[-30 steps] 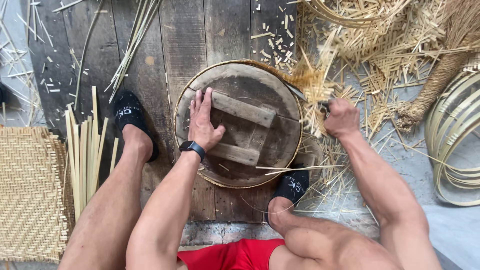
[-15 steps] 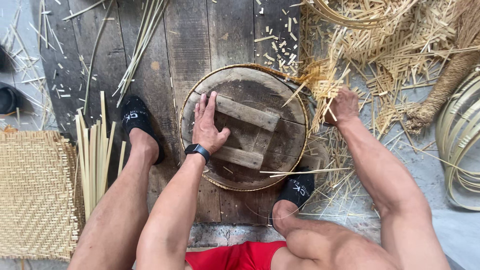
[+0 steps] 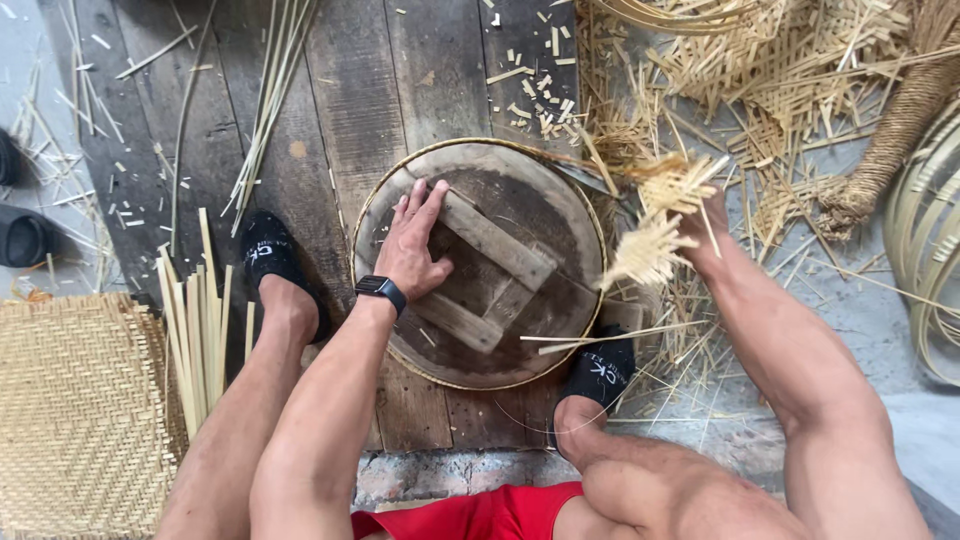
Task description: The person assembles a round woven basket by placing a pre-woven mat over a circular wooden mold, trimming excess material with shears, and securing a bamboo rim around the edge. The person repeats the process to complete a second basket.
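**Hands on a round wooden form amid bamboo strips**

Nearest are red shorts (image 3: pixel 470 515) and two bare legs, each foot in a black sock. The left hand (image 3: pixel 415 250) lies flat, fingers spread, on the round wooden form (image 3: pixel 480 265), touching one of its crossed wooden bars (image 3: pixel 495 245); its grip is open and holds nothing. A black watch (image 3: pixel 381 291) sits on that wrist. The form rests on dark floor planks (image 3: pixel 350 90) between the feet. The right hand (image 3: pixel 700 225) is at the form's right edge, mostly hidden by a frayed bundle of straw-coloured strips (image 3: pixel 655 245); whether its grip is closed I cannot tell. A woven mat (image 3: pixel 70 410) lies left; bamboo scraps (image 3: pixel 780 90) lie beyond.
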A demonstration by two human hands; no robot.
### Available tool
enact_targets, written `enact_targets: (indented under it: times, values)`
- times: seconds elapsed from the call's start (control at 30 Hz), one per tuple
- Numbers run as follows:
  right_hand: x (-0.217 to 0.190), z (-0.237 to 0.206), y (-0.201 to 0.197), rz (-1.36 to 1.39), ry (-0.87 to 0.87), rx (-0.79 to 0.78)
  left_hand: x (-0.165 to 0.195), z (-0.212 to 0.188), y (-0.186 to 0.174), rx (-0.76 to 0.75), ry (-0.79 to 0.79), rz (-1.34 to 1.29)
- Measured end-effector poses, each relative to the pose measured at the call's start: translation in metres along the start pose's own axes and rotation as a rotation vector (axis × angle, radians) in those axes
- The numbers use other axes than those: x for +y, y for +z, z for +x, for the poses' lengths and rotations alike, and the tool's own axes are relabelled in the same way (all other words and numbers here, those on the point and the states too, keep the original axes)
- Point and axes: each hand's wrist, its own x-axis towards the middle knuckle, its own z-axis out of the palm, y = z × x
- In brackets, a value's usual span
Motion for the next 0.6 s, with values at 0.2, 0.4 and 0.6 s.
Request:
enact_targets:
  times: [0.2,0.4,0.6]
  values:
    - [-0.016,0.017,0.018,-0.044,-0.171,0.391,0.013,0.004,0.001,-0.05,-0.148,0.068]
    - [-0.036,0.058,0.004,-0.048,-0.164,0.111,0.01,0.005,0.002,-0.017,-0.11,0.081]
    - [-0.04,0.066,-0.009,-0.066,-0.17,-0.028,0.008,0.004,0.004,0.003,-0.069,0.07]
